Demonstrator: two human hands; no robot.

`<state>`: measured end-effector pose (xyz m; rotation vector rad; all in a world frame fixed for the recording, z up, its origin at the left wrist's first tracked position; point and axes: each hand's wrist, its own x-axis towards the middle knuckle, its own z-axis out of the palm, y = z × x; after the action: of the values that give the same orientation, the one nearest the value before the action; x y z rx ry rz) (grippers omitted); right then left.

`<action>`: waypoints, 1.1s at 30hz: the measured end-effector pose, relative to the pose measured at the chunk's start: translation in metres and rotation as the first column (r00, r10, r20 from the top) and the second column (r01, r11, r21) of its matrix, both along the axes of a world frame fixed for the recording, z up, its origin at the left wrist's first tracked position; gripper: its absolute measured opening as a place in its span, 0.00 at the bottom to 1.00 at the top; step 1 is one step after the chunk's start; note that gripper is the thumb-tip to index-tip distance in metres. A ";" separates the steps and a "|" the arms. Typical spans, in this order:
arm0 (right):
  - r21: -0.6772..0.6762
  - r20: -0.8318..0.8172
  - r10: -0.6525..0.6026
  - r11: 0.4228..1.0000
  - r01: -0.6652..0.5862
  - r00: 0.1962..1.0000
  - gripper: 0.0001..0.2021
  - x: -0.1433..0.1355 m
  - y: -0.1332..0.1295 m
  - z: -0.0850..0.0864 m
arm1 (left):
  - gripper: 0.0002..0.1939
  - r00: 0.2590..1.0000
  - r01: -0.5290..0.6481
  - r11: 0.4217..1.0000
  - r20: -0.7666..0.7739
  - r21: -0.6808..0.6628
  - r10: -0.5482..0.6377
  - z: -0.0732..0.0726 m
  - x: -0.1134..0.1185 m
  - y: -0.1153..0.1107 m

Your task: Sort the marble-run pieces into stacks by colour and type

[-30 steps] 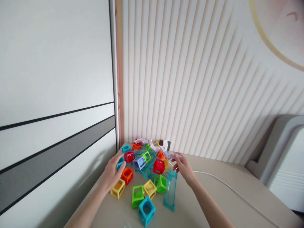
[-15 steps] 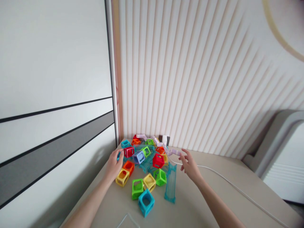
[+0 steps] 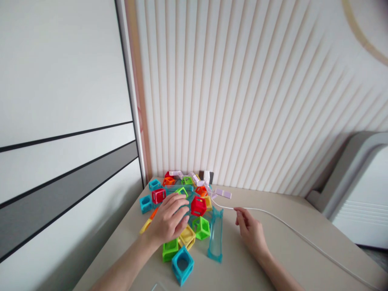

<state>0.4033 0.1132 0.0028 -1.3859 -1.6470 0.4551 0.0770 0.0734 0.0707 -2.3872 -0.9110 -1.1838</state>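
Observation:
My left hand reaches over the pile of coloured cube frames, palm down with its fingers stretched out. It covers several cubes, so any contact beneath it is hidden. Near it are a red cube, a yellow cube, a green cube and a blue cube. My right hand is low over the table, right of the clear teal track piece. Its fingers are loosely curled beside the white cable, and no object shows in them.
Pale purple strips lie at the back near a white plug by the ribbed wall. A white cabinet borders the table on the left. A grey-white panel stands at right.
My left hand has moved right, from beside the far red cube to over the middle of the pile. My right hand has drawn back from the purple strip, its fingers curling more.

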 end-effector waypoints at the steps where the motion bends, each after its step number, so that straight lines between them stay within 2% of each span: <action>1: 0.006 0.019 0.028 1.000 -0.028 0.999 0.22 -0.004 -0.003 0.001 | 0.09 1.000 0.008 1.000 0.017 0.005 -0.008 -0.004 0.002 -0.001; 6: -0.012 0.067 0.186 0.983 -0.186 0.980 0.21 -0.018 -0.020 0.005 | 0.10 0.992 0.105 0.992 0.078 -0.075 -0.099 -0.026 -0.001 -0.017; 11: -0.072 0.100 0.317 0.948 -0.311 0.943 0.20 -0.023 -0.029 0.002 | 0.10 0.983 0.184 0.969 0.051 -0.165 -0.178 -0.022 0.006 -0.029; 14: -0.080 0.101 0.329 0.943 -0.322 0.939 0.20 -0.024 -0.029 0.002 | 0.10 0.981 0.194 0.965 0.057 -0.176 -0.187 -0.019 0.007 -0.028; 21: -0.109 0.094 0.347 0.935 -0.337 0.933 0.21 -0.022 -0.027 0.000 | 0.09 0.979 0.195 0.961 0.101 -0.197 -0.178 -0.025 0.005 -0.025; 33: -0.116 0.135 0.362 0.930 -0.348 0.922 0.21 -0.022 -0.027 0.001 | 0.08 0.973 0.217 0.952 0.128 -0.217 -0.193 -0.026 0.005 -0.024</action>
<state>0.3809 0.0859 0.0041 -1.2098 -2.0411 0.6512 0.0819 0.0491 0.0446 -2.6811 -0.8917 -1.3583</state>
